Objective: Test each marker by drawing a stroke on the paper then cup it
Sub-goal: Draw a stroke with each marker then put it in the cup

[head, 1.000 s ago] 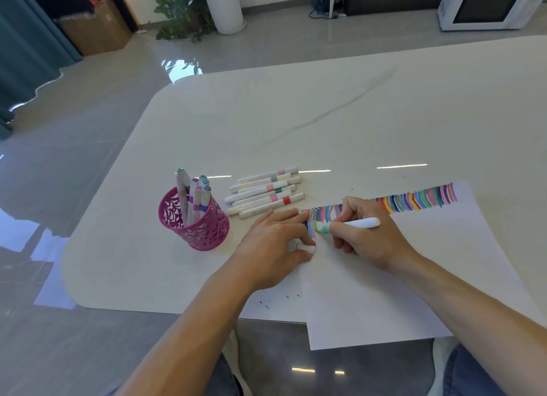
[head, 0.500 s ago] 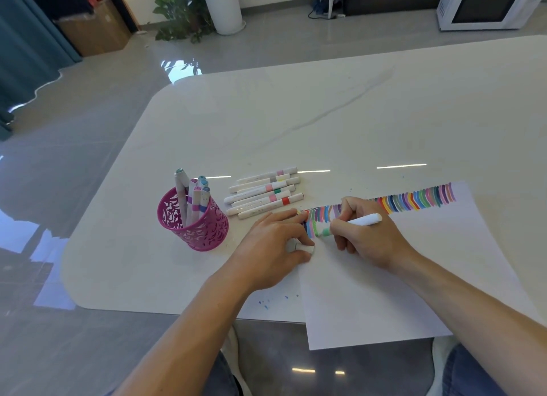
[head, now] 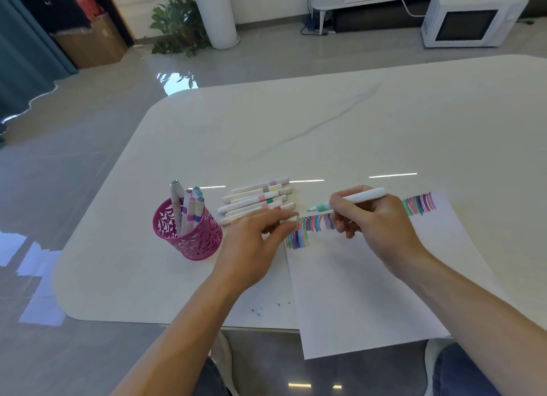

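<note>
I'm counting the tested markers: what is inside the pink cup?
Several markers stand in the pink cup, their tops showing above the rim. Their lower ends are hidden by its wall, so the bottom cannot be seen.

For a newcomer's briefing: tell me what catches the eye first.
Coloured strokes along the far edge of the paper stand out. Above them the right hand holds an uncapped green marker; the left hand pinches its cap. A pink cup of markers stands to their left.
</note>
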A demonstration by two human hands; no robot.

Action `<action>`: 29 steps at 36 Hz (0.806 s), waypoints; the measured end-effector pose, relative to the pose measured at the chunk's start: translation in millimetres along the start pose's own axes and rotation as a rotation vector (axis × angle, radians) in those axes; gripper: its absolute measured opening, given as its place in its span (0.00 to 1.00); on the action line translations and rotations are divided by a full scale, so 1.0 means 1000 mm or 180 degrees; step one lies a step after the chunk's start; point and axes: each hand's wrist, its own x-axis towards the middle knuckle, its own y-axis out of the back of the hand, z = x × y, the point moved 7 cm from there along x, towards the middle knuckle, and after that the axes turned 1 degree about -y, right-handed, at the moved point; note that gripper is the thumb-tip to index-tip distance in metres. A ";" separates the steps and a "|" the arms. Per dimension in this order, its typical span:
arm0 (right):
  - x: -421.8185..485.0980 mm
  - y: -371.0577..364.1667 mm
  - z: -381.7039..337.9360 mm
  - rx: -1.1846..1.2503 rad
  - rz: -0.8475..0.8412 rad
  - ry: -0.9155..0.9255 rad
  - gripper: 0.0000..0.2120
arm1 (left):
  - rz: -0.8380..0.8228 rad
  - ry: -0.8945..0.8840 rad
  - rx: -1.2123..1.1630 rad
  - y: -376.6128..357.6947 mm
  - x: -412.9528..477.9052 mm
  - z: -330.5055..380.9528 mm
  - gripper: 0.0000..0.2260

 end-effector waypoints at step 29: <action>-0.010 -0.015 -0.008 -0.0091 -0.0414 -0.0021 0.08 | -0.0401 0.0165 -0.0378 -0.013 -0.003 0.011 0.08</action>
